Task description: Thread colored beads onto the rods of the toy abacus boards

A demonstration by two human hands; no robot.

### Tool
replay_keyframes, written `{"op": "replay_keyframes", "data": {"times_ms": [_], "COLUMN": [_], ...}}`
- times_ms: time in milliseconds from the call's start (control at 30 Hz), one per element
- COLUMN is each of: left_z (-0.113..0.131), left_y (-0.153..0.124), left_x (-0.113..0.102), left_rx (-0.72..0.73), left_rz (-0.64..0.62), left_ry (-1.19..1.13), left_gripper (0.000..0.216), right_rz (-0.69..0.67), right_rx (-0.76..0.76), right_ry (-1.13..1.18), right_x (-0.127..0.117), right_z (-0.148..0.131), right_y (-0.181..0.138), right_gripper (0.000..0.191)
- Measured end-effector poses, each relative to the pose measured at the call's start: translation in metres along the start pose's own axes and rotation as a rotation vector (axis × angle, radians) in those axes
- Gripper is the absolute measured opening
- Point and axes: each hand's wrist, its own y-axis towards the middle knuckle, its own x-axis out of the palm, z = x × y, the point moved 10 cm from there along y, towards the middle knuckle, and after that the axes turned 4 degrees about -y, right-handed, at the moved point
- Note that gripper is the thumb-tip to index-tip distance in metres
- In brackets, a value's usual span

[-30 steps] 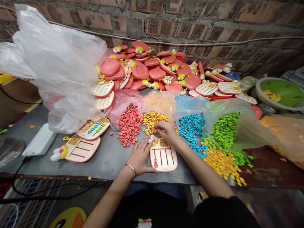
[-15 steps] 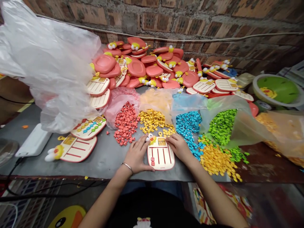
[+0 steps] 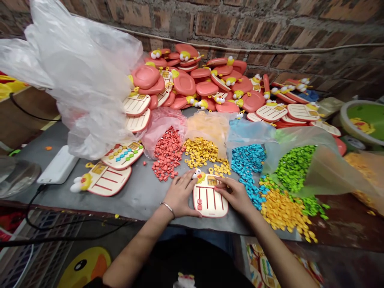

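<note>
Cream-and-red plastic duck-headed bead board lay mostly bare, small red beads in one slot only, left hand and right hand against it, fingers open, grasping nothing.

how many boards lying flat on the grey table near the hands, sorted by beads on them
board with rows of beads: 1
board with a few red beads: 1
bare board: 1
total: 3
</note>
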Motion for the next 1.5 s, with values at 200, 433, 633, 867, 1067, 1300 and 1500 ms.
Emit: {"op": "replay_keyframes", "data": {"times_ms": [200, 433, 633, 867, 1067, 1300, 1500], "left_z": [0.001, -0.001, -0.005, -0.005, -0.002, -0.004, -0.003], "left_y": [0.0, -0.001, -0.002, -0.001, -0.001, -0.002, -0.003], "left_x": [0.001, 0.001, 0.006, 0.007, 0.003, 0.003, 0.001], "left_rx": [0.008, 0.0, -0.022, -0.011, 0.015, 0.011, 0.014], "left_rz": [-0.014, -0.001, -0.013, -0.025, -0.001, 0.015, 0.032], "left_ry": [0.013, -0.006, 0.002, 0.023, 0.001, -0.033, -0.003], "left_gripper": [0.114, 0.113, 0.117, 0.121, 0.121, 0.121, 0.118], "right_rz": [-0.067, -0.196, -0.104, -0.149, 0.042, 0.043, -0.075], "right_rx": [-0.035, -0.082, -0.225, -0.276, -0.162, -0.087, -0.042], "right_ry": [0.129, 0.201, -0.189, -0.24, 0.03, -0.125, -0.356], "right_x": [0.04, 0.035, 0.064, 0.084, -0.001, -0.027, -0.001], "right_z": [-0.031, -0.039, -0.067, -0.074, -0.035, 0.0, 0.019], "right_y": [0.021, 0.051, 0.149, 0.163, 0.094, 0.043, 0.056], "right_gripper": [0.03, 0.024, 0.011, 0.01, 0.011, 0.013, 0.018]}}
